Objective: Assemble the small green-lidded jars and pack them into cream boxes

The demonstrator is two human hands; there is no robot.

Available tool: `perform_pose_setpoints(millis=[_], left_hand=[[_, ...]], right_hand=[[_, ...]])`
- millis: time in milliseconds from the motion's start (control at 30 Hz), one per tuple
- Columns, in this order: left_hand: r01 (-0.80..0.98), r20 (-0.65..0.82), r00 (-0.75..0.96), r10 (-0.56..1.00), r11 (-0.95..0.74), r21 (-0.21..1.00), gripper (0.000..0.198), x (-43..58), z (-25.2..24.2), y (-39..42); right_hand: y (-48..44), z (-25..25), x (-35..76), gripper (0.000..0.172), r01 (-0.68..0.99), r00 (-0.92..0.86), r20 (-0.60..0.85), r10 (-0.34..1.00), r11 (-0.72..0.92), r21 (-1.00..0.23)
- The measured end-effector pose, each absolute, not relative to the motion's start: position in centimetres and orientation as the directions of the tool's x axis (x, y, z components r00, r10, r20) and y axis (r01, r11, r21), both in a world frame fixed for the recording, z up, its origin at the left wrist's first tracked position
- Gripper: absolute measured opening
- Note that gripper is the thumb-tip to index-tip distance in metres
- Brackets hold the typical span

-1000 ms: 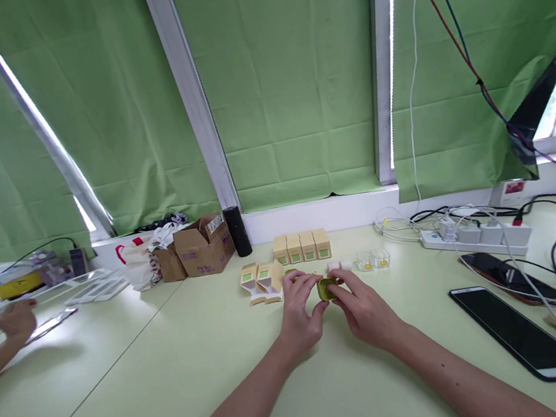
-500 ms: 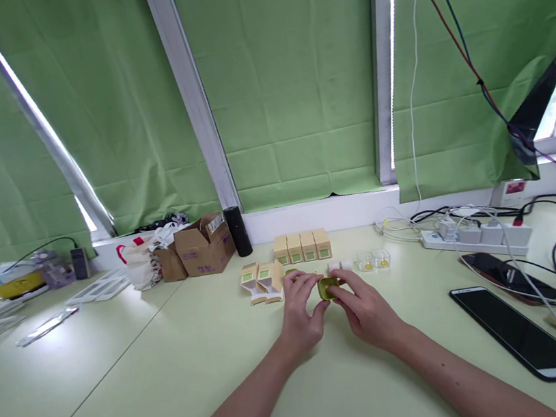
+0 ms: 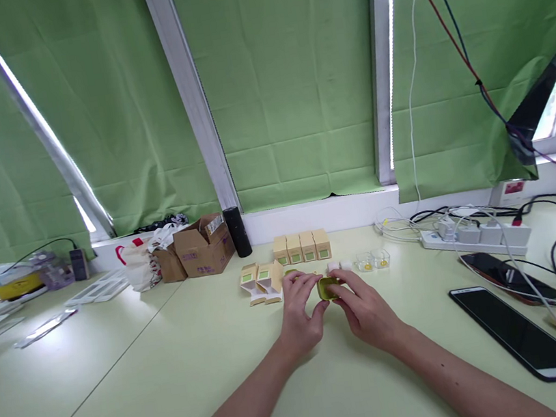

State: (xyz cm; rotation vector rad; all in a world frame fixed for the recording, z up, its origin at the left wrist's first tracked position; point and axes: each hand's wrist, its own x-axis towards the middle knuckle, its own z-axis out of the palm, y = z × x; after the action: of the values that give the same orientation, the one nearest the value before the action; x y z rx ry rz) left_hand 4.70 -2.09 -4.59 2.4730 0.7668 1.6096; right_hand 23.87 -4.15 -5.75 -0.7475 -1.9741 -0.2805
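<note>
A small olive-green square case (image 3: 327, 289) is held up between my two hands above the table, its hollow side facing me. My left hand (image 3: 301, 316) pinches its left edge between thumb and fingers. From the other side, my right hand (image 3: 367, 306) grips it, with a finger reaching into the hollow. Behind my left hand are two opened cardboard boxes (image 3: 262, 281) with flaps folded out. Small white pieces (image 3: 339, 266) and two clear cups (image 3: 373, 261) with yellow inside sit just past my right hand.
A row of several small closed cardboard boxes (image 3: 301, 247) stands farther back. A phone (image 3: 523, 333), a second dark phone (image 3: 511, 277) and a power strip (image 3: 476, 239) with tangled cables occupy the right. A brown carton (image 3: 205, 250) and a black cylinder (image 3: 237, 231) stand back left.
My hands and the green case stay almost in place. At the far left edge, part of another person's hand has come into view.
</note>
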Motion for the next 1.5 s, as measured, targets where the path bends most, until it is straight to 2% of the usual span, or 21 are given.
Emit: perform_pose_setpoints(millis=[233,533,767,933,1033,1300,1500], left_hand=[[0.358,0.838,0.303,0.454,-0.869,0.341,0.046,4.67,-4.88,-1.86],[0.354,0.830,0.269,0.488,-0.852,0.387,0.043,4.68,-4.94,-1.77],[0.345,0.818,0.303,0.489,-0.856,0.384,0.037,4.45,-5.13,-1.49],[0.348,0.816,0.257,0.518,-0.837,0.421,0.024,4.68,-4.92,-1.42],[0.351,0.808,0.233,0.541,-0.822,0.449,0.018,4.86,-4.79,-1.48],[0.335,0.783,0.154,0.603,-0.777,0.533,0.015,4.98,-4.60,-1.54],[0.348,0.762,0.148,0.631,-0.754,0.557,0.021,5.02,-4.43,-1.61]], right_hand=[[-4.20,-5.73,23.81,0.045,0.586,-0.330,0.846,0.418,0.794,-0.164],[-4.22,-6.07,23.70,0.041,0.523,-0.209,0.863,0.460,0.798,-0.298],[-4.16,-6.21,23.43,0.032,0.485,-0.102,0.802,0.589,0.733,-0.477],[-4.06,-6.47,23.36,0.027,0.437,-0.051,0.729,0.682,0.672,-0.598],[-4.21,-6.49,23.42,0.029,0.425,-0.046,0.687,0.725,0.637,-0.643],[-4.80,-6.00,23.39,0.040,0.400,-0.139,0.696,0.705,0.683,-0.612],[-4.44,-6.62,23.36,0.048,0.504,-0.130,0.714,0.688,0.666,-0.550]])
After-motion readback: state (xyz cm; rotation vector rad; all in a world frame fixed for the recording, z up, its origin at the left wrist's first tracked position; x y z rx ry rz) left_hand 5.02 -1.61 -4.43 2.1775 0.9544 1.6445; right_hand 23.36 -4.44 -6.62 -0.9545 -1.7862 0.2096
